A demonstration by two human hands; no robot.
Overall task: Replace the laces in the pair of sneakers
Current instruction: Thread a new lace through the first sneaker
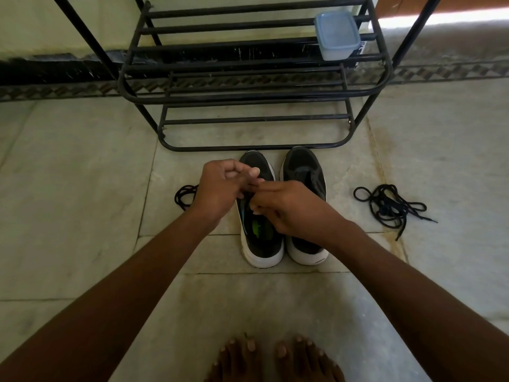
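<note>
Two black sneakers with white soles stand side by side on the floor, toes toward the rack. Both my hands work over the left sneaker (261, 244). My left hand (220, 188) hovers above its front, fingertips pinched together on what looks like the end of the black lace (185, 197) that lies coiled to its left. My right hand (289, 208) curls its fingers and thumb at the eyelet edge of that sneaker, touching my left hand. The lacing zone is hidden under both hands. The right sneaker (303, 172) has no lace.
A tangled pile of black laces (391, 208) lies on the floor to the right. A black metal shoe rack (256, 92) stands just beyond the toes, with a blue plastic box (336, 34) on it. My bare toes (275, 357) are at the bottom edge.
</note>
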